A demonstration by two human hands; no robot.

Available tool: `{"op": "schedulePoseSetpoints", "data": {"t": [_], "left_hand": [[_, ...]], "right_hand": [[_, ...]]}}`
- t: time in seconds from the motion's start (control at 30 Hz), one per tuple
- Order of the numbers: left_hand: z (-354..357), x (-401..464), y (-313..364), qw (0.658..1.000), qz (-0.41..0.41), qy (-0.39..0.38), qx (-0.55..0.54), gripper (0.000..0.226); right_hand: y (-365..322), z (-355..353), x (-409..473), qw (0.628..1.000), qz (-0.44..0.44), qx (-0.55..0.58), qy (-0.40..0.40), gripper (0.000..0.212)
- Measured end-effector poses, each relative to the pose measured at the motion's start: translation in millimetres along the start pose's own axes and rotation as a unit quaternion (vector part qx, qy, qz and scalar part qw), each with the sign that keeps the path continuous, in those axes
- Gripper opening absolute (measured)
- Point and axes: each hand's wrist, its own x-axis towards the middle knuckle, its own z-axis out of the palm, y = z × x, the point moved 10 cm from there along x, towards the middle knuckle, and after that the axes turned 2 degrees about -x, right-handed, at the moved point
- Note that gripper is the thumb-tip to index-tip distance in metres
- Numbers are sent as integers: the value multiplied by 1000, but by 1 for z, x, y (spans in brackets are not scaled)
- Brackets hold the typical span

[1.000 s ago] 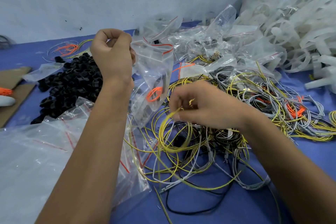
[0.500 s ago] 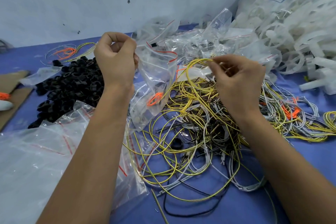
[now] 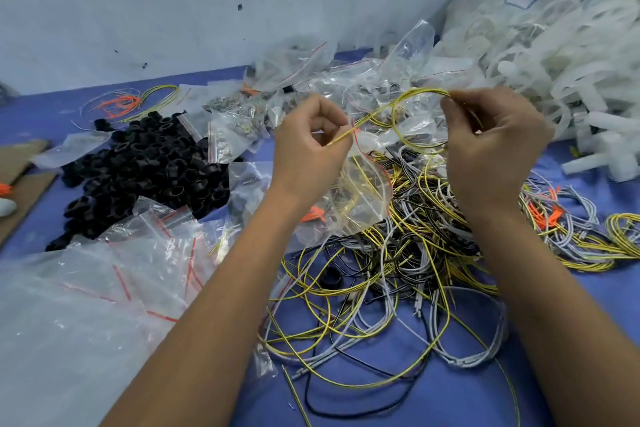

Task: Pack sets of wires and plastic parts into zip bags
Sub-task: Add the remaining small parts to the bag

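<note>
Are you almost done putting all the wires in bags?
Not nearly. Some filled bags lie at the back. The left hand holds an open bag; the right hand feeds in a yellow wire. A big wire tangle and black parts remain.

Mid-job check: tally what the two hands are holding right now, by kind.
yellow wire bundle: 1, pinched by the right hand, its end at the left hand
zip bag: 1, held by the left hand
Total: 2

Single head view, looking forward and down, close over table (image 3: 450, 402)
</note>
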Motion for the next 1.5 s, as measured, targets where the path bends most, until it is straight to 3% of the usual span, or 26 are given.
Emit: {"op": "schedulePoseSetpoints", "data": {"t": [0.1, 0.27, 0.53, 0.7, 0.83, 0.97, 1.1, 1.23, 1.37, 1.5], "left_hand": [[1, -3, 2, 1000, 7, 28, 2, 18], [-10, -6, -2, 996, -10, 88, -16, 11], [-10, -10, 4, 995, 10, 98, -2, 11], [4, -12, 15, 995, 57, 58, 54, 12], [13, -16, 22, 989, 96, 39, 108, 17], [8, -16, 20, 988, 91, 65, 103, 9], [11, -18, 32, 986, 119, 69, 99, 11], [21, -24, 52, 977, 168, 61, 113, 11], [22, -30, 65, 971, 196, 76, 117, 10], [35, -39, 80, 961, 231, 58, 142, 11]], "right_hand": [[-6, -6, 5, 997, -57, -51, 1, 14], [4, -14, 11, 996, -52, -75, 14, 17], [-4, -17, 11, 993, -93, -73, 16, 16], [-37, -2, 5, 983, -175, -34, -42, 12], [-55, 19, -6, 972, -196, 5, -133, 8], [-56, 39, -13, 962, -176, -16, -207, 5], [-58, 50, -24, 961, -146, -32, -233, 6], [-55, 65, -35, 957, -52, 37, -283, 18], [-47, 81, -46, 899, 56, 189, -390, 30], [-52, 88, -59, 864, 37, 213, -454, 44]]}}
